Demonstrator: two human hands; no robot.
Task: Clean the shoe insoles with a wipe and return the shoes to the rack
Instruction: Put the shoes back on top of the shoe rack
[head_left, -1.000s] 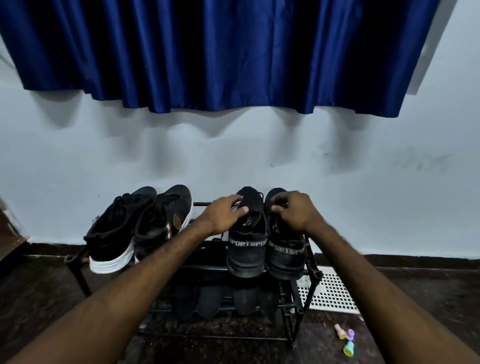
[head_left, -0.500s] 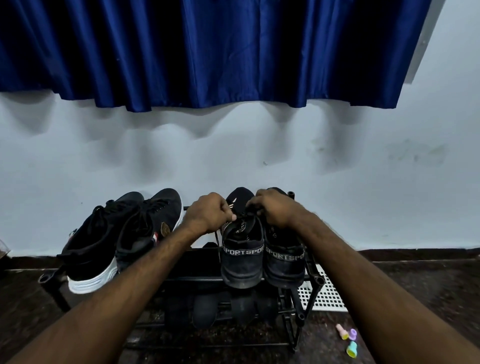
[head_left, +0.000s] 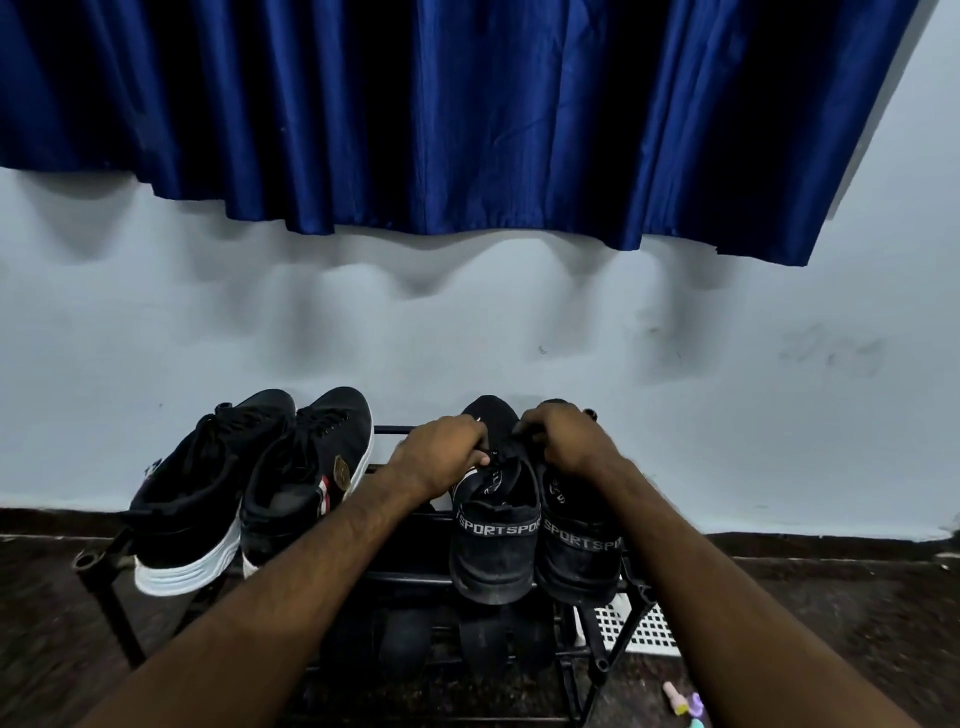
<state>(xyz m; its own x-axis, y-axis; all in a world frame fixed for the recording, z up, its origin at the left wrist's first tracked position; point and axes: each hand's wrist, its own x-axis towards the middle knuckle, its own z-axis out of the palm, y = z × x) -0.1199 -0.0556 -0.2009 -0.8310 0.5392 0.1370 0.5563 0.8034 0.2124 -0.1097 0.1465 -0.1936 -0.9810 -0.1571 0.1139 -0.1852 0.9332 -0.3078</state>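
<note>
Rack (head_left: 390, 430) holding two white-soled shoes (head_left: 208, 499) and two SPORT shoes (head_left: 493, 540); left hand (head_left: 441, 457) and right hand (head_left: 563, 441) each grip one SPORT shoe.

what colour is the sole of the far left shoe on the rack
White sole, ribbed; it shows best in the head view.

A room in a home, at the shoe rack.
A low black rack (head_left: 636, 597) of shoes (head_left: 493, 540) stands on a dark floor (head_left: 857, 623) against a pale painted wall (head_left: 727, 415), with a blue curtain (head_left: 467, 114) hanging above it. Dark footwear (head_left: 405, 639) fills the rack's lower tier, a white grille (head_left: 644, 623) shows behind its right end, and small pastel bits (head_left: 680, 699) lie right of it.
</note>
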